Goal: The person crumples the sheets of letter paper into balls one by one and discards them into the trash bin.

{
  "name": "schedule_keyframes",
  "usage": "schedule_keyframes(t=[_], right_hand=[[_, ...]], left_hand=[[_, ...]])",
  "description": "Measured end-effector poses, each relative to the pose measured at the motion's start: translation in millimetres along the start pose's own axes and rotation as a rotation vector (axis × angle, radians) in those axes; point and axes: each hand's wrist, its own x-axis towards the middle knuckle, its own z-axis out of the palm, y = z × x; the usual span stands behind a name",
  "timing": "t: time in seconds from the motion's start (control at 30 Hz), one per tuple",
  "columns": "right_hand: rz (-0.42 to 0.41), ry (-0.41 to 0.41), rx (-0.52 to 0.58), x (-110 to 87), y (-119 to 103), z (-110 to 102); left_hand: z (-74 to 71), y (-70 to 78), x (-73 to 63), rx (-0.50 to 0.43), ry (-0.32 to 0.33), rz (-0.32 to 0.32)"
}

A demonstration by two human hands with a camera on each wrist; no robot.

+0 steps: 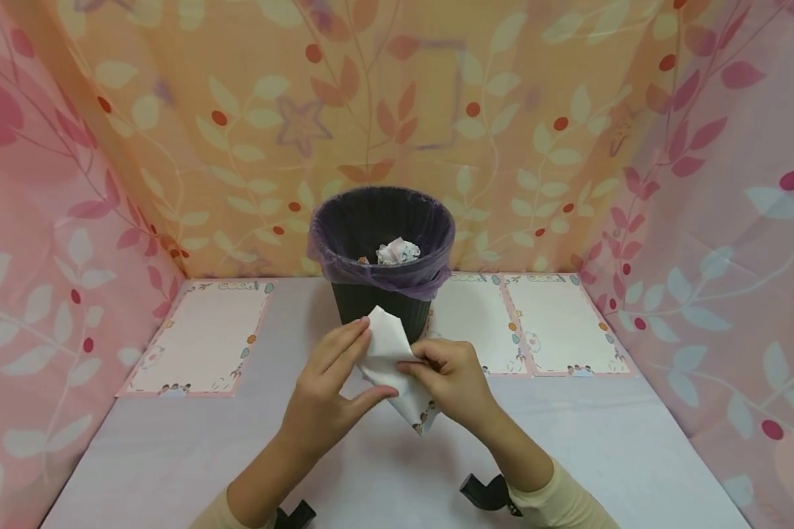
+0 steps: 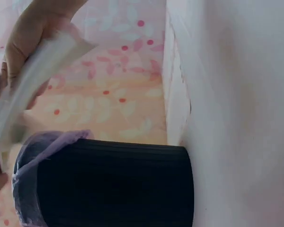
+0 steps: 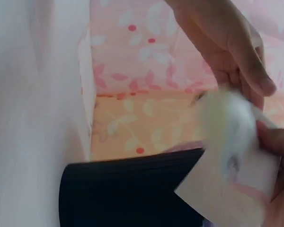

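Note:
A folded sheet of white paper with a printed strip at its lower tip is held up in front of the black bin. My right hand pinches its right edge between thumb and fingers. Along the left edge lie the fairly straight fingers of my left hand, with the thumb spread apart from them. Both wrist views show the paper blurred. Some fingers are hidden behind it. Just behind the hands stands the bin, lined with a purple bag; crumpled paper lies inside.
One pink-bordered sheet lies flat left of the bin. Two more, a partly covered sheet and a full one, lie to the right. Patterned curtains enclose the white table at the back and sides.

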Motion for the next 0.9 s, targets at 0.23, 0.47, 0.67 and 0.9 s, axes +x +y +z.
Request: schedule_keyframes(t=[0.23, 0.47, 0.67, 0.9], right_hand=[[-0.135, -0.026, 0.097, -0.6, -3, 5], [-0.273, 0.014, -0.108, 3.7, -5, -3], [-0.38, -0.246, -0.196, 8.4, -4, -15], [-0.523, -0.297, -0.181, 11.2, 3, -15]], left_hand=[[3.4, 1.2, -5.9, -0.105, -0.122, -0.183], [-4.2, -5.7, -4.3, -0.113, -0.086, -0.391], [-9.2, -6.9, -2.7, -0.22, -0.161, -0.636], [-13.7, -3.6, 1.4, -0.398, -0.331, -0.784]])
